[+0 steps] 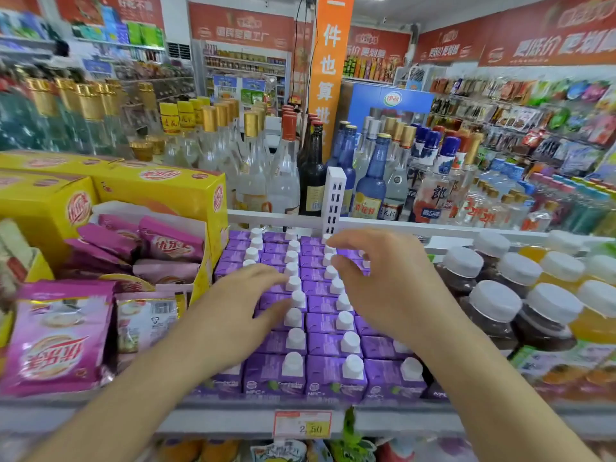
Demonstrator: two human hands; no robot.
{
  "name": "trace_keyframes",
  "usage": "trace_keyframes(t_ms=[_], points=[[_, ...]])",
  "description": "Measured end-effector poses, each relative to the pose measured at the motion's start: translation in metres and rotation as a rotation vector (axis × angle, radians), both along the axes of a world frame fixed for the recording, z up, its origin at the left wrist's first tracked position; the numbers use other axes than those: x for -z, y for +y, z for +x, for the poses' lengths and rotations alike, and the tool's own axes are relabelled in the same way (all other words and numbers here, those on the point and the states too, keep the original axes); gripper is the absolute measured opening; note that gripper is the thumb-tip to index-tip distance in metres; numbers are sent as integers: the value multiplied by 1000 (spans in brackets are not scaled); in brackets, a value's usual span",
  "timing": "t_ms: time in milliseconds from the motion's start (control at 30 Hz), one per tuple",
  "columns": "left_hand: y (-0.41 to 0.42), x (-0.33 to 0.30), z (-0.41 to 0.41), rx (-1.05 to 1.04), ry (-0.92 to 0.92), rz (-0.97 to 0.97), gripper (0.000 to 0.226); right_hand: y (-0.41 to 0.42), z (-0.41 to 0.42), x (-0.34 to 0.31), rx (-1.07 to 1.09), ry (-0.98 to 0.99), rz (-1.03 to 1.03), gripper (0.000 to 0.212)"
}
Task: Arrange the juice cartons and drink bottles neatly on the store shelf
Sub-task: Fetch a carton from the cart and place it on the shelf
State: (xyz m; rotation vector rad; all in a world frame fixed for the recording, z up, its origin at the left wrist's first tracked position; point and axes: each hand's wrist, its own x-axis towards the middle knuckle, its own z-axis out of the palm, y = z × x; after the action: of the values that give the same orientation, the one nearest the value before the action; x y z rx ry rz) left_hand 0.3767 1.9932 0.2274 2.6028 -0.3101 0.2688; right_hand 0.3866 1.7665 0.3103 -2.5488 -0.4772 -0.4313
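Purple juice cartons stand in tight rows with white caps on the store shelf, directly behind the yellow price tag. Left hand: fingers straight, lying flat on the caps left of the tag line, holding nothing. Right hand: fingers spread and loosely bent above the rows further back from the tag, grip apart; contact with the caps cannot be confirmed. Drink bottles, white-lidded, stand to the right of the tag, just beside the cartons.

Advice for this step, as a judgement: press lightly and evenly on the caps and nudge whole rows, so no carton tips or rides up.

The leftmost cartons lie under the left forearm; those nearest the bottles lie under the right forearm. Print on the tag and carton faces is blurred.
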Motion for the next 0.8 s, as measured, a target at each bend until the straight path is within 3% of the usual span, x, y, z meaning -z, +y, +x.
trace_keyframes(t_ms=[167,467,633,800], points=[[4,16,-16,-11,-18,2,65,50,56,30,-66,141,-105,25],[0,15,-22,-51,-72,68,45,70,98,51,-31,193,-143,1],[0,15,-24,-58,-107,78,45,73,101,53,-16,190,-115,5],[1,16,-25,-53,-131,60,45,66,85,38,7,51,38,17]])
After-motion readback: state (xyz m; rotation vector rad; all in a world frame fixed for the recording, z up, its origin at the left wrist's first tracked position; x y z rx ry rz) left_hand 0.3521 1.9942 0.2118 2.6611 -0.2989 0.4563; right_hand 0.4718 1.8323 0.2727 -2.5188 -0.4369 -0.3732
